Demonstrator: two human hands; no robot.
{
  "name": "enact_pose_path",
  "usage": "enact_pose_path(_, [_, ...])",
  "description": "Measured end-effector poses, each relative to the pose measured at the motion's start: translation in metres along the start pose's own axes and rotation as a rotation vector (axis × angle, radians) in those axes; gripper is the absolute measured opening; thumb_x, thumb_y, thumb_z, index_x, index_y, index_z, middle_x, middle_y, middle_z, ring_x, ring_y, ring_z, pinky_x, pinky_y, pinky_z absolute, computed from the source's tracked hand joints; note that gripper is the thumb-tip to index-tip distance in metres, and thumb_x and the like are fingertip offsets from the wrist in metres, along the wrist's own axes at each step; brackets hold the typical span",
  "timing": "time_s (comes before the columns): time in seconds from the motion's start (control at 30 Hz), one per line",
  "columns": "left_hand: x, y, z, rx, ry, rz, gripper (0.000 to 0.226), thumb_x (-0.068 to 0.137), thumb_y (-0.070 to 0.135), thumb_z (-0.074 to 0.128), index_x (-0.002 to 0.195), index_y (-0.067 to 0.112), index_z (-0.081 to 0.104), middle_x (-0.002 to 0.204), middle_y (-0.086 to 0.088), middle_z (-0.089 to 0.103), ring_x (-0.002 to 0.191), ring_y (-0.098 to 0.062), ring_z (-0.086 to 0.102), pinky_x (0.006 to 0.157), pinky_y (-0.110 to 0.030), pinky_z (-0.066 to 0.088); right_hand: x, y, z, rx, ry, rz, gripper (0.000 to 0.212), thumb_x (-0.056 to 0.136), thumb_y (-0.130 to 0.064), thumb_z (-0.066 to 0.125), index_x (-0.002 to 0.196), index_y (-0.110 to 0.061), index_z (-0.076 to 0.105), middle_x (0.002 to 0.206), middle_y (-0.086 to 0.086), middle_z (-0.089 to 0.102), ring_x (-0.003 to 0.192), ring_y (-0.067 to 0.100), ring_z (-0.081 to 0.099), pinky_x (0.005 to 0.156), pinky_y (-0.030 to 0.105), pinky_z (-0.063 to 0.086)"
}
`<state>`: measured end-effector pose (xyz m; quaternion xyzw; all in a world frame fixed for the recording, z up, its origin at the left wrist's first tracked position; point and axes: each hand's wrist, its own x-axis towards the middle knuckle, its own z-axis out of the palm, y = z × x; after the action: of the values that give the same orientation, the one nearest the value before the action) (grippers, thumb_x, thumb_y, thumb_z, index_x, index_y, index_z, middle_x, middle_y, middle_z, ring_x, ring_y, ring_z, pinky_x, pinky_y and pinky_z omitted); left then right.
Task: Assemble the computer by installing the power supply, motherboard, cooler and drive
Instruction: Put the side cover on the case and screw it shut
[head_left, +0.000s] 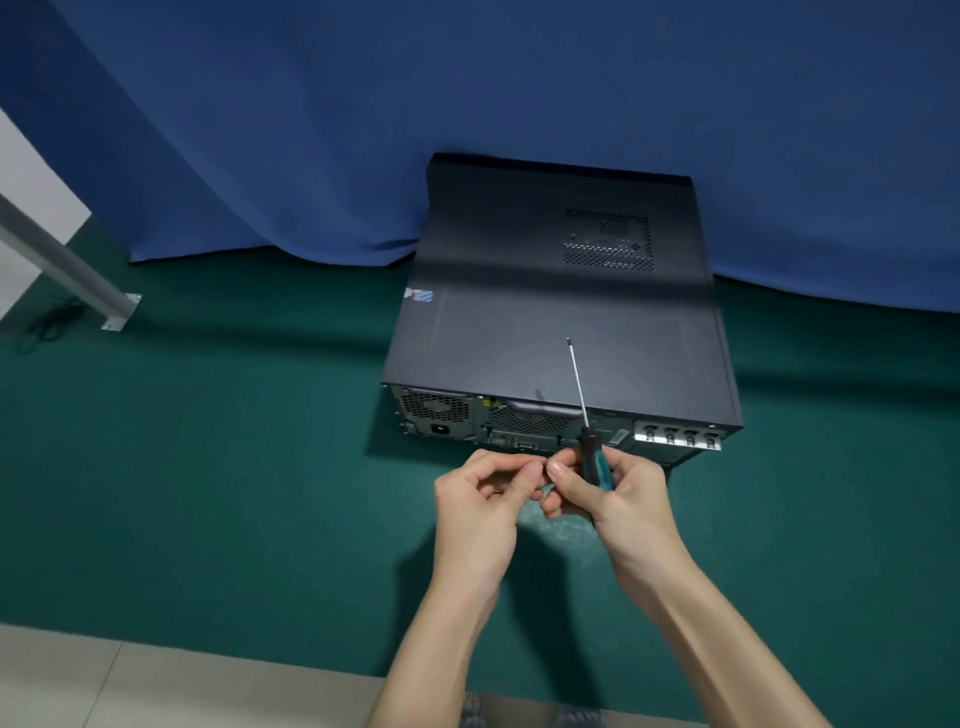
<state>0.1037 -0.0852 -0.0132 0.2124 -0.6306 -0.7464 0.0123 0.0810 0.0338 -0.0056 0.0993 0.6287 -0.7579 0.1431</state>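
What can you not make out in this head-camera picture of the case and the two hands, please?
Head view:
- Inside of the computer case: hidden by its closed side panel.
- Anything in the left hand grip: covered by its thumb and curled fingers.
- Tip type of the screwdriver held by the right hand: too small.
- The rear ports: blurred, partly behind the hands.
- The sticker text: too small.

This looked like a makeshift work corner rather than a furnished room. A blue cloth backdrop (467, 104) hung down to a dark green mat (208, 467) spread over pale floor tiles (130, 686), and a black desktop computer case (561, 312) lay flat on that mat. At the left, a grey metal strut (62, 260) ended in a base plate (122, 312) before a white wall (31, 171), a black cable (47, 325) lying beside it.
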Motion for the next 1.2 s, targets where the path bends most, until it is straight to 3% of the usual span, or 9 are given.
enact_pose_path(0.1, [0.003,-0.004,-0.013,0.065,0.079,-0.029,0.015,0.081,0.001,0.072,0.076,0.015,0.075,0.084,-0.007,0.070,0.075,-0.016,0.069,0.069,-0.020,0.053,-0.002,0.015,0.020,-0.043,0.059,-0.029,0.005,0.087,0.004,0.063,0.086,0.006,0.059,0.060,0.008,0.064,0.052,0.018,0.059,0.057,0.027,0.054])
enact_pose_path(0.23, [0.007,-0.004,-0.026,0.023,0.089,-0.107,0.019,0.081,-0.001,0.070,0.075,0.016,0.073,0.081,-0.015,0.071,0.064,-0.014,0.067,0.067,-0.022,0.053,0.002,0.023,0.039,-0.118,0.106,-0.109,0.010,0.088,0.008,0.061,0.091,0.002,0.055,0.057,0.007,0.057,0.051,0.020,0.055,0.055,0.032,0.055])
enact_pose_path(0.37, [0.012,0.000,-0.035,0.166,0.119,-0.001,0.018,0.081,-0.001,0.071,0.074,0.016,0.071,0.083,-0.006,0.067,0.063,-0.009,0.065,0.062,-0.019,0.051,0.008,0.025,0.056,-0.162,0.126,-0.127,0.008,0.088,0.005,0.063,0.089,0.002,0.055,0.061,0.007,0.057,0.050,0.021,0.054,0.055,0.035,0.055])
enact_pose_path(0.47, [0.018,0.004,-0.038,0.279,0.173,0.085,0.018,0.079,-0.004,0.070,0.071,0.012,0.068,0.081,0.002,0.060,0.063,-0.005,0.060,0.053,-0.009,0.044,0.013,0.027,0.067,-0.151,0.141,-0.100,0.008,0.088,0.003,0.064,0.087,0.003,0.056,0.062,0.002,0.060,0.052,0.019,0.057,0.050,0.029,0.054])
enact_pose_path(0.57, [0.027,0.007,-0.038,0.315,0.198,0.122,0.021,0.080,-0.006,0.067,0.068,0.011,0.064,0.081,0.001,0.057,0.061,-0.006,0.058,0.049,-0.010,0.044,0.017,0.029,0.073,-0.118,0.140,-0.073,0.009,0.089,0.001,0.063,0.088,0.006,0.055,0.061,0.005,0.060,0.051,0.017,0.057,0.047,0.025,0.051])
enact_pose_path(0.7, [0.047,0.003,-0.035,0.330,0.360,0.176,0.013,0.081,-0.005,0.067,0.075,0.006,0.065,0.083,-0.003,0.059,0.068,0.002,0.056,0.063,-0.004,0.038,0.025,0.030,0.073,-0.152,0.193,-0.104,0.011,0.093,0.000,0.059,0.100,-0.008,0.061,0.057,0.011,0.058,0.043,0.020,0.051,0.046,0.027,0.049])
enact_pose_path(0.87, [0.068,-0.008,-0.022,0.260,0.438,0.205,0.009,0.079,-0.005,0.068,0.077,0.005,0.067,0.081,0.000,0.059,0.071,-0.008,0.058,0.069,-0.013,0.042,0.033,0.031,0.065,-0.241,0.224,-0.164,0.019,0.091,0.001,0.060,0.096,-0.017,0.065,0.059,0.011,0.058,0.044,0.017,0.050,0.043,0.023,0.045])
enact_pose_path(1.2, [0.074,-0.022,-0.006,0.139,0.537,0.192,0.013,0.078,-0.006,0.069,0.074,0.006,0.065,0.082,0.000,0.059,0.068,-0.014,0.060,0.067,-0.029,0.048,0.035,0.033,0.063,-0.166,0.213,-0.144,0.019,0.091,0.005,0.059,0.100,-0.010,0.065,0.059,0.012,0.057,0.045,0.016,0.049,0.044,0.023,0.045])
